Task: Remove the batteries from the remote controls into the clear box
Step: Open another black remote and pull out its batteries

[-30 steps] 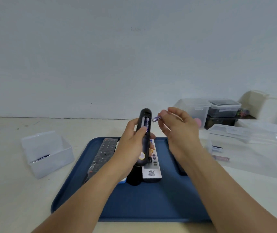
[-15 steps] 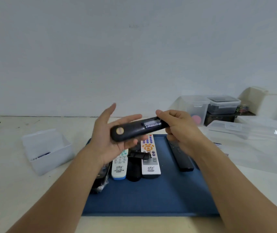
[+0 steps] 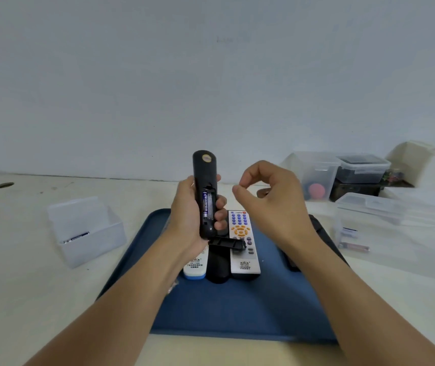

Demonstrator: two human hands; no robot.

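My left hand (image 3: pixel 187 215) grips a black remote (image 3: pixel 205 180) upright above the blue tray (image 3: pixel 237 313). Its back faces me, the battery bay is uncovered, and a purple battery (image 3: pixel 205 206) sits inside. My right hand (image 3: pixel 269 196) hovers just right of the remote with fingers curled but apart, holding nothing I can see. The loose black battery cover (image 3: pixel 227 243) lies across the remotes on the tray. The clear box (image 3: pixel 87 228) stands left of the tray with one battery (image 3: pixel 76 236) in it.
The tray holds a white remote with coloured buttons (image 3: pixel 243 244), a black one (image 3: pixel 217 270), a white-and-blue one (image 3: pixel 195 266) and another black one (image 3: pixel 319 231) behind my right forearm. Clear containers (image 3: pixel 364 212), lids and loose batteries (image 3: pixel 354 247) crowd the right.
The black remote went from lying sideways between both hands to standing upright in my left hand alone. My right hand let go of it and drew off to the right.
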